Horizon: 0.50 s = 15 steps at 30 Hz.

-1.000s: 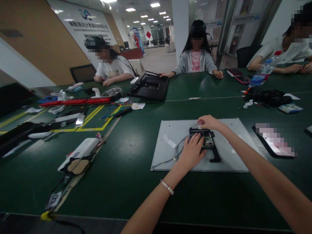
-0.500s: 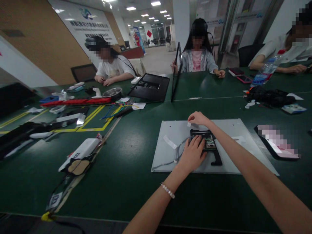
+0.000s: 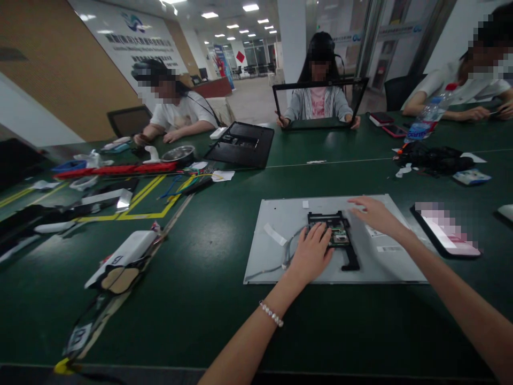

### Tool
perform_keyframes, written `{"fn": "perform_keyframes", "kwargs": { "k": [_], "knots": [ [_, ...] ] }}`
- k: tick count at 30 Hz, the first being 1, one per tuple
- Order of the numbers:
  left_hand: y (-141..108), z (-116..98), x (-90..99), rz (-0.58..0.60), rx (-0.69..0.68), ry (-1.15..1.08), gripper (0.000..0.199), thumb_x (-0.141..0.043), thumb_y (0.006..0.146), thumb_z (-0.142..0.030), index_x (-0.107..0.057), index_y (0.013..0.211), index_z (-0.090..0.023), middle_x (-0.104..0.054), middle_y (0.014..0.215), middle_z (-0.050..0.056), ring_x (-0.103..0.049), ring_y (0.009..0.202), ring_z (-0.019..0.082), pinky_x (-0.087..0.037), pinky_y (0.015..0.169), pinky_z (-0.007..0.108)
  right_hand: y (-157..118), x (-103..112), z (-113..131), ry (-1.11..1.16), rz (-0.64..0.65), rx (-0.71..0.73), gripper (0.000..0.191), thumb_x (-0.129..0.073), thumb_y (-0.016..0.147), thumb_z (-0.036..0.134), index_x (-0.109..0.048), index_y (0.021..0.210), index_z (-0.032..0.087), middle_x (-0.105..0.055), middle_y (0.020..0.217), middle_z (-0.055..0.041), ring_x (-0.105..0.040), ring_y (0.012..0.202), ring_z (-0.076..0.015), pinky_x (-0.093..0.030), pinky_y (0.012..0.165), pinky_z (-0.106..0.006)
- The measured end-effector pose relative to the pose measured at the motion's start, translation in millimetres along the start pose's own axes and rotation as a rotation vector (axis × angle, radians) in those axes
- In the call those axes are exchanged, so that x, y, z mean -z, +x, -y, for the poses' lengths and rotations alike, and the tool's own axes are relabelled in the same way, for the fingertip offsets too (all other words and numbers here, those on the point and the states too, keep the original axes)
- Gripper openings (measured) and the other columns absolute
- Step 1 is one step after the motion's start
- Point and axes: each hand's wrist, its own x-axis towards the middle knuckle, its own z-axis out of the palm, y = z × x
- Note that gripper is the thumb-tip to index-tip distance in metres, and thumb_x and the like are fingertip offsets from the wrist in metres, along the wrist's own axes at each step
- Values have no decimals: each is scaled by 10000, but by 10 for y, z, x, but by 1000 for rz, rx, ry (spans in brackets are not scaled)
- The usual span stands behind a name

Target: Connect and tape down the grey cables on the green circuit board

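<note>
Left hand (image 3: 311, 255) spread palm-down over one black bracket (image 3: 351, 258) and its one circuit board (image 3: 339, 236), mid-panel.
I judge light, even pressure best, on the bracket's plastic rather than the bare board, with the grey cable (image 3: 287, 252) clear of my fingers. My right hand (image 3: 374, 214) is loosely open, pinching nothing visible, above the panel (image 3: 258, 251); contact: cannot tell. Counts outward: one panel, one small white tab (image 3: 305, 204), one longer strip (image 3: 275, 234), one phone (image 3: 449, 235); beyond, one black cover (image 3: 262, 147), one thin frame (image 3: 320, 84) upright in a person's hands, one bottle (image 3: 420, 125).
</note>
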Motion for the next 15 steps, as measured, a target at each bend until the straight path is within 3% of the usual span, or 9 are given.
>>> {"fn": "perform_keyframes", "kwargs": {
  "k": [5,8,12,15],
  "knots": [
    [15,-19,-4,16,7,16,463,-349,981,-351,-398,1412,-191,-370,1516,96,-266,1429,240,-253,1154,483,-585,18,-275,-125,-29,-78,553,-415,913,435,-486,1373,136,-475,1433,-186,-391,1355,-342,-321,1106,-510],
    [19,-55,30,12,26,48,484,-397,964,-343,-380,1423,-190,-306,1551,103,-229,1444,247,-257,1152,485,-833,-33,-350,-261,4,-168,618,-370,917,521,-423,1432,184,-359,1524,-159,-254,1417,-390,-312,1087,-577],
    [-11,-8,200,-25,94,65,517,-412,958,-354,-329,1449,-216,-270,1568,99,-205,1453,261,-235,1148,530,-1013,-92,-380,-332,18,-226,625,-318,927,566,-383,1459,244,-310,1551,-135,-234,1420,-406,-306,1065,-622],
    [-111,215,369,-92,293,61,533,-375,968,-376,-296,1462,-191,-268,1563,136,-211,1448,294,-249,1127,557,-1065,-122,-395,-352,4,-224,610,-325,927,558,-382,1458,261,-332,1541,-128,-266,1410,-395,-290,1077,-616]
  ]
}}
